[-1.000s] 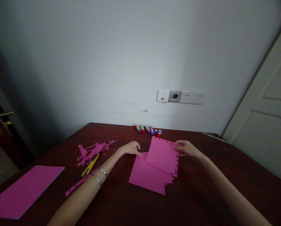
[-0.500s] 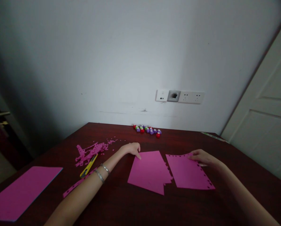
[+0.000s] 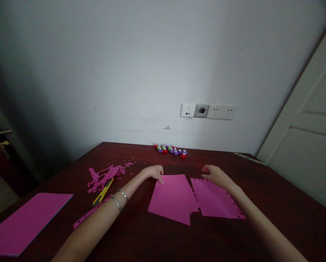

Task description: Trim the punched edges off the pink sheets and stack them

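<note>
My left hand [image 3: 155,171] is at the far left corner of a pink sheet [image 3: 174,198], thumb on top of it and fingers curled at its edge. This sheet has holes along its right side and a notch at its near right corner. A second pink sheet [image 3: 216,202], with holes along its far and right edges, lies just to the right. Above its far edge is my right hand [image 3: 216,175], its thumb and fingers bent with a gap between them and nothing visible in them. The right forearm covers part of that sheet.
Pink paper scraps [image 3: 105,178] lie at the left, beside a yellow utility knife [image 3: 103,192] and a punched pink strip [image 3: 88,216]. A larger pink sheet [image 3: 29,222] rests at the near left. Several small coloured figures [image 3: 170,150] stand near the wall.
My right hand has let go of the right sheet's far right corner and moved left along its far edge. That sheet has shifted slightly left. The left hand has hardly moved.
</note>
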